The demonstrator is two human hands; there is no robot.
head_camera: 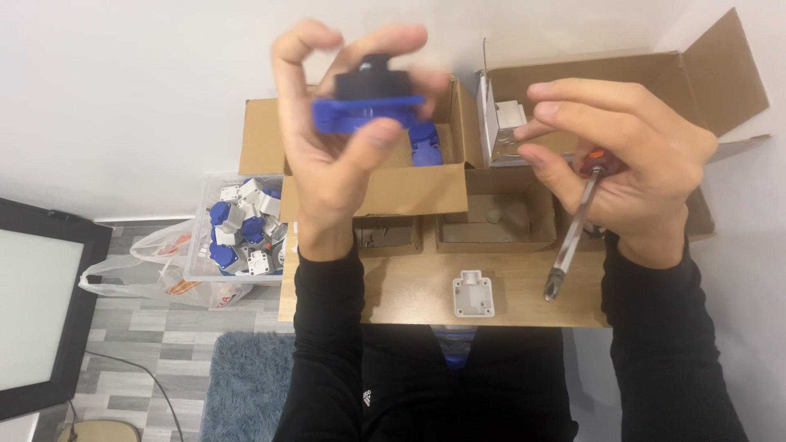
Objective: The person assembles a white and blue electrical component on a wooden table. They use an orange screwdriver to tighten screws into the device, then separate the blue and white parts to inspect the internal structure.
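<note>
I see white plastic housing lying near front edge of wooden table, untouched. R hand curled round screwdriver, tip down over table. L hand pinches blue-black part w/ thumb + fingers, held up over cardboard box at back.

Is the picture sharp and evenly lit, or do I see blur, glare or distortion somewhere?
Head view: soft, even light and faint shadows; the left hand with the blue and black part looks slightly soft, being close to the lens; the right hand and screwdriver are fairly sharp; the white plastic piece is clear; wide-angle bending shows at the edges; the lit panel glows pale.
</note>
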